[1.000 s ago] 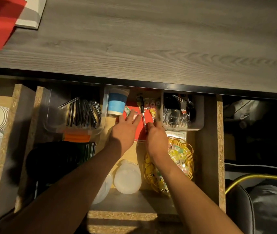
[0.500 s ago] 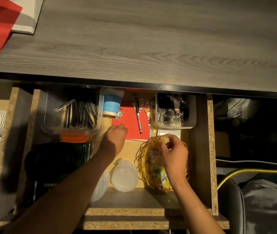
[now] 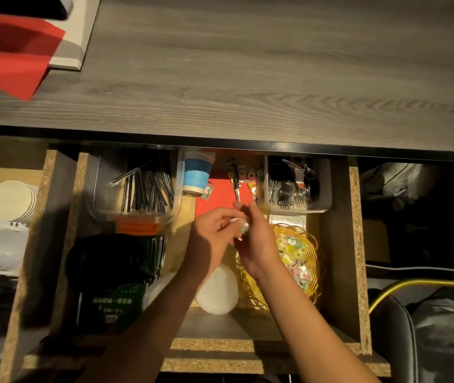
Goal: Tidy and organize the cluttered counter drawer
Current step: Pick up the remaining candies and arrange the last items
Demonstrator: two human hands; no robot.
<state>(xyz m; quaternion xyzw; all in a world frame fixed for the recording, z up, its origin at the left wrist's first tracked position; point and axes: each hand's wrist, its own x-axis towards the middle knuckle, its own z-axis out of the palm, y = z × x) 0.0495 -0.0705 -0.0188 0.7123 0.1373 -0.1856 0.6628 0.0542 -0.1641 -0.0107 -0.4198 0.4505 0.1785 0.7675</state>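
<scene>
The open drawer [image 3: 355, 244] holds mixed clutter. My left hand [image 3: 212, 233] and my right hand [image 3: 260, 241] meet above the near edge of a red sheet [image 3: 217, 199]. Between their fingertips is a small wrapped candy [image 3: 244, 227], white with green. Both hands pinch it, the left at its pale end. A yellow wire basket [image 3: 312, 275] of similar candies sits just right of my right hand. More loose candies [image 3: 250, 176] and a screwdriver-like tool [image 3: 235, 183] lie on the red sheet at the back.
A blue-and-white paper cup [image 3: 196, 172] lies at the back. A clear tray of dark sticks [image 3: 143, 189] is at the left, a white tray of forks [image 3: 297, 190] at the right. Round white lids [image 3: 217, 295] and dark green packets [image 3: 115, 299] fill the front.
My right hand left the basket and moved up and left. My left hand came right from beside the cup. They now meet over the red sheet's edge with a candy.
</scene>
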